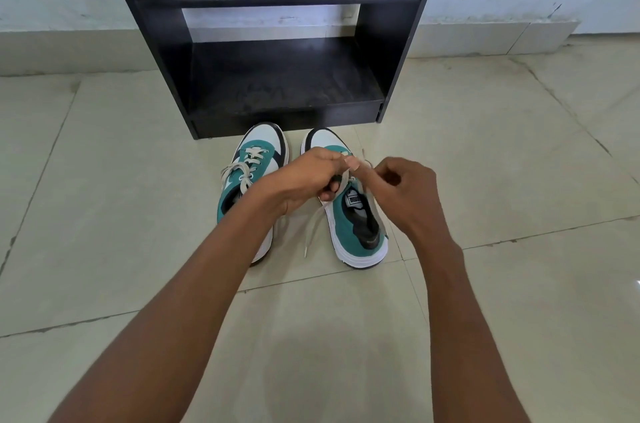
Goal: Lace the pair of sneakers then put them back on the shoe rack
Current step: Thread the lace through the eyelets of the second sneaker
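Two teal and white sneakers stand side by side on the floor, toes toward the black shoe rack (277, 83). The left sneaker (258, 156) has its beige lace threaded and tied. Over the tongue of the right sneaker (360, 225), my left hand (304, 180) pinches the beige lace (313, 225), and one loose end trails down between the shoes. My right hand (405, 194) grips the other strand of the same lace just right of the tongue. Both hands hide the right sneaker's eyelets.
The rack's two shelves hold nothing and its lower shelf is dusty. Pale floor tiles spread all around the shoes. A light wall with a low skirting runs behind the rack.
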